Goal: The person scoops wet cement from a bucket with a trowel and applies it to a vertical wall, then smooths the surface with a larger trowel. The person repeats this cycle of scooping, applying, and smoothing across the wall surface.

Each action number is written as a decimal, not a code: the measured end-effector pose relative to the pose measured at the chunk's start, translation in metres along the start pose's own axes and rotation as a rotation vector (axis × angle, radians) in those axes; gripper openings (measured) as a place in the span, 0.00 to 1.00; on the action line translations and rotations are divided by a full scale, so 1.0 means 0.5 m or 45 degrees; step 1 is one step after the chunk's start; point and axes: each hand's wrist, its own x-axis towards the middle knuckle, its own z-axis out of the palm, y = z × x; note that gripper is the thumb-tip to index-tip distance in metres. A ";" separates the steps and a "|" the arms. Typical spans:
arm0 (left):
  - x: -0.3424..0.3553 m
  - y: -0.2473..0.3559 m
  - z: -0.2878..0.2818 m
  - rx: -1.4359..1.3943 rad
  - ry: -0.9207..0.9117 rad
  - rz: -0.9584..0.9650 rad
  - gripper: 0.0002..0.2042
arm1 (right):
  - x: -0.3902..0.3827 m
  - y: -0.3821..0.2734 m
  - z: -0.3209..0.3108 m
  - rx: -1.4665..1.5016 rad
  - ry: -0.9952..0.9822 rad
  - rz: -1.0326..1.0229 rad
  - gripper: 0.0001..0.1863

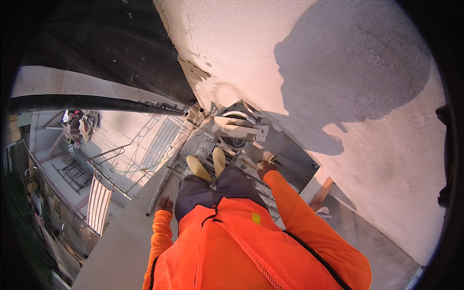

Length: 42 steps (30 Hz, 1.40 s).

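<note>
A: What's nearest?
B: Orange vest (227, 241), then the left hand (165, 204), low beside the thigh (190, 194), fingers bent; gripping or loose, I can't tell
A: And the right hand (266, 168)?
B: Fingers curled by a small tan object (272, 158), hold unclear, to the right of the pale boots (197, 167)
A: Farther off?
B: A pale board (236, 128) ahead, then a ribbed panel (99, 205) below on the left

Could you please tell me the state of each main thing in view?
Bare left hand: hanging low, loosely curled.
Bare right hand: curled; whether it grips anything is unclear.
Pair of cream boots: worn, pointing forward.
Orange mesh vest: worn.
Dark grey trousers: worn.
Rough beige plaster wall: partly shadowed.
Large black sheet: creased.
</note>
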 end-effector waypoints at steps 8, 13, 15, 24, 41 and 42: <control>0.019 0.152 -0.031 0.155 0.024 0.215 0.22 | 0.001 0.063 -0.033 0.124 0.060 0.028 0.33; 0.016 0.189 -0.024 -0.016 0.030 0.217 0.23 | 0.014 0.081 -0.047 0.095 0.037 0.012 0.34; 0.010 0.185 -0.014 -0.036 0.075 0.209 0.24 | 0.019 0.083 -0.052 0.079 0.038 0.007 0.34; -0.014 0.073 0.045 -0.075 0.072 0.059 0.26 | 0.058 0.070 -0.069 0.014 0.021 -0.052 0.31; -0.027 0.074 0.086 -0.234 0.081 0.105 0.24 | 0.053 0.095 -0.062 -0.101 0.138 -0.086 0.32; -0.026 0.074 0.086 -0.261 0.074 0.127 0.24 | 0.051 0.092 -0.061 -0.094 0.152 -0.121 0.32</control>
